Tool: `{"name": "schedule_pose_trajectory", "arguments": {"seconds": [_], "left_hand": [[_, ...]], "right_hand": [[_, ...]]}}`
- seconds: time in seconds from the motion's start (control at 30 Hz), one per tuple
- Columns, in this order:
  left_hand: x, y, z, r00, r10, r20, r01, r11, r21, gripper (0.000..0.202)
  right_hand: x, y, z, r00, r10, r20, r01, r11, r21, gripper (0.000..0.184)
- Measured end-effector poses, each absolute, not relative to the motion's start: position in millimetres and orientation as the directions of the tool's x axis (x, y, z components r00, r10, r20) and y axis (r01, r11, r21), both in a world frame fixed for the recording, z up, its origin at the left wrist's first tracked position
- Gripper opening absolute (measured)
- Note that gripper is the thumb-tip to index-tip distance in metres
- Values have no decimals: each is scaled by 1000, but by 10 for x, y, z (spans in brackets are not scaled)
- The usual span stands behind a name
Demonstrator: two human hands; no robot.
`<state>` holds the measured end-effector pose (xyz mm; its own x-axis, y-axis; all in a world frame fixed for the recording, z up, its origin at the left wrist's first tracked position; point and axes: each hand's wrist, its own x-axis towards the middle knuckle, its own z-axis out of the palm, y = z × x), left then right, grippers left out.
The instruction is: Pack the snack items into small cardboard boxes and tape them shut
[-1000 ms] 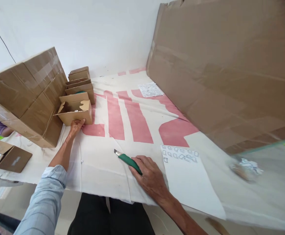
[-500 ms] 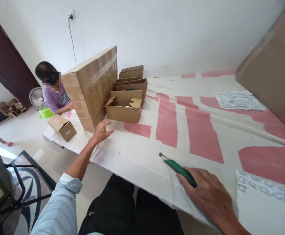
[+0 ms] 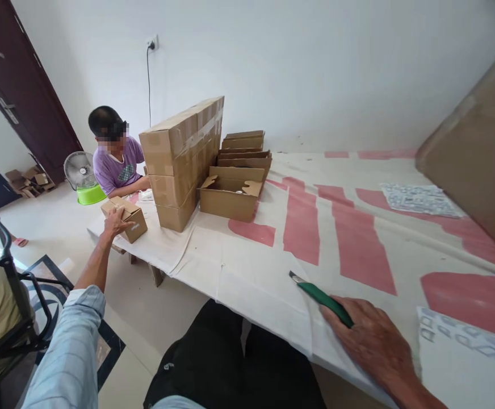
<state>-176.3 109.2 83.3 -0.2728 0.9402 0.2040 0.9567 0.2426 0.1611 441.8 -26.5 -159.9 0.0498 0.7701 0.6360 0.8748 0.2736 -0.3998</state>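
Note:
My left hand (image 3: pixel 117 222) lies on the near side of a small closed cardboard box (image 3: pixel 133 221) at the table's left end, its fingers spread over the top and the thumb along the front face. My right hand (image 3: pixel 369 329) is closed around a green utility knife (image 3: pixel 324 298). The knife's metal tip points up and left, just over the white cloth. Beyond the small box rises a stack of taped cartons (image 3: pixel 179 170). An open carton (image 3: pixel 229 203) stands beside that stack, with several more open cartons (image 3: pixel 245 156) behind it.
A white and pink cloth covers the table (image 3: pixel 251 267). Printed sheets (image 3: pixel 422 199) lie at the right, near a large cardboard piece (image 3: pixel 477 136). Across the table's left end sits a person in a purple shirt (image 3: pixel 117 167). A fan (image 3: pixel 79 169) and a chair (image 3: pixel 13 284) are at the left.
My left hand has moved left from beside the carton stack onto the small box. My right hand keeps the knife in nearly the same place. The view has shifted left.

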Motion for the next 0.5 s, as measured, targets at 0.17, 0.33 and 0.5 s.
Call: {"name": "schedule_pose_trajectory", "arguments": {"seconds": [0.17,0.33,0.5], "left_hand": [[-1603,1003,615,-236,939,249,967,200,160,55],[-1545,939,596,-216,934,285,958,147,245,54],[-1916,1103,890,-437,842,316,834,247,493,71]], "right_hand": [[4439,-253,-1625,39,775,631,877,276,-394,28],[4457,-263,-1612,61,787,614,885,242,-398,30],[4464,-274,-1578,52,812,581,894,222,-390,31]]}}
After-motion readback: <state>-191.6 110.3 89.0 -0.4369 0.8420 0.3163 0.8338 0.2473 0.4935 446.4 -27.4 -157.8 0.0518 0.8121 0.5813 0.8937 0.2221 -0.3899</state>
